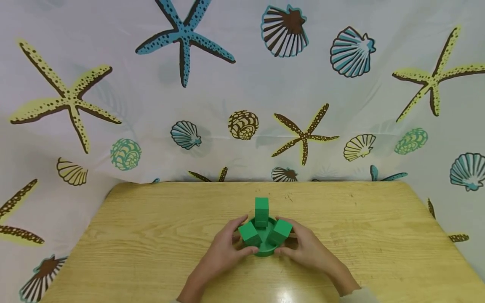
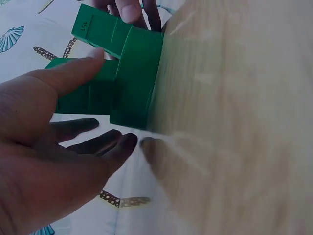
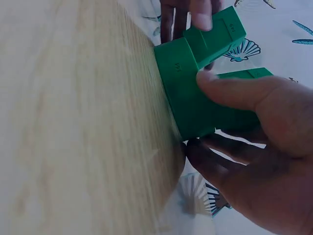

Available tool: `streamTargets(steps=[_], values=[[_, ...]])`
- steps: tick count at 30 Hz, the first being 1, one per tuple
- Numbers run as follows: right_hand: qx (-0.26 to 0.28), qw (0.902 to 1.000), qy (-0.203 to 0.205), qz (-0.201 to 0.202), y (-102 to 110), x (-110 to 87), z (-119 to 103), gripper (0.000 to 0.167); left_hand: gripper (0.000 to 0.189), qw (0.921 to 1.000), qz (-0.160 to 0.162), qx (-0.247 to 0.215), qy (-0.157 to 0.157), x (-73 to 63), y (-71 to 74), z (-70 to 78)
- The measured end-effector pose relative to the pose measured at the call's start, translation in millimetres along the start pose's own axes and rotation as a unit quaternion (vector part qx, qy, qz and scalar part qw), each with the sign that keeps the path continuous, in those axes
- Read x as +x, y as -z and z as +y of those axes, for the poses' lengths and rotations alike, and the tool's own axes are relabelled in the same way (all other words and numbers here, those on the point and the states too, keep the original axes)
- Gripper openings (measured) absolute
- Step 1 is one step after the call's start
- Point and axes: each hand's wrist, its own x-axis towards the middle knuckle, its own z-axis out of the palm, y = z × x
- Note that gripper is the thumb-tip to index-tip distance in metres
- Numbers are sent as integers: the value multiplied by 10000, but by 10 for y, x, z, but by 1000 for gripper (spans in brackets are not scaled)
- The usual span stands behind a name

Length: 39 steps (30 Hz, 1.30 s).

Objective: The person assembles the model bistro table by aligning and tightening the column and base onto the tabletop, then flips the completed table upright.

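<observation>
A green round, shallow dish [image 1: 265,253] stands on the table with three green blocks upright inside its rim: a back block [image 1: 261,210], a left block [image 1: 250,232] and a right block [image 1: 281,231]. Around the left side my left hand [image 1: 223,250] is held with thumb and fingers spread; in the left wrist view its thumb overlaps a block and its fingertips are just off the dish wall [image 2: 137,78]. My right hand [image 3: 269,152] grips the dish from the right, thumb at the rim and fingertips at the lower edge of the wall.
The wooden table [image 1: 159,227] extends to both sides of the dish. Behind it and along its sides hangs a white cloth [image 1: 219,97] printed with starfish and shells. Small dark marks show on the wood behind the dish.
</observation>
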Motion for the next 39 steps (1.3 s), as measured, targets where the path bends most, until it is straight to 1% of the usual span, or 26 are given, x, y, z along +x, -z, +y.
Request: streamTargets(steps=[2,4,6,10,13,15,18,21,24,26,28,30,32,34,36,39], values=[[-123,9999,37,48,-25,-6,1,74,83,9997,-188,-129,91,-19,-6,-27],[-233,9996,43,121,-44,-10,-5,71,81,9994,-220,-245,122,-32,-17,-44],[-327,9993,58,186,-64,-10,-8,68,78,9997,-147,-132,152,-41,-26,-45],[-296,9993,-26,240,-83,-20,-23,64,75,9998,-34,133,166,-47,-40,-46],[-210,9994,-106,261,-84,-24,-31,64,75,9997,-52,180,135,-42,-39,-42],[-192,9993,-165,270,-79,-23,-34,64,74,9998,-96,126,125,-37,-28,-37],[1,9991,-373,217,-59,-22,-38,60,67,9995,-150,-18,280,-31,1,-24],[300,9977,-584,176,-31,-22,-43,52,60,9983,-173,-265,487,-25,36,-2],[745,9954,-596,103,-7,-14,-53,46,58,9970,-18,-491,595,-10,60,22],[1036,9930,-574,41,6,-6,-68,48,59,9964,195,-550,618,0,69,39],[1309,9897,-573,-27,14,-1,-90,51,58,9957,458,-495,642,9,74,54],[1386,9887,-579,13,18,4,-116,50,57,9948,640,-419,673,13,79,71],[1351,9890,-581,131,22,6,-147,47,56,9944,712,-409,671,15,86,90],[1242,9901,-578,298,28,8,-175,40,55,9937,665,-608,672,18,102,112],[1081,9915,-554,475,43,10,-205,33,56,9918,540,-960,651,21,127,133],[892,9917,-639,665,70,15,-248,29,56,9866,370,-1490,560,22,165,164]])
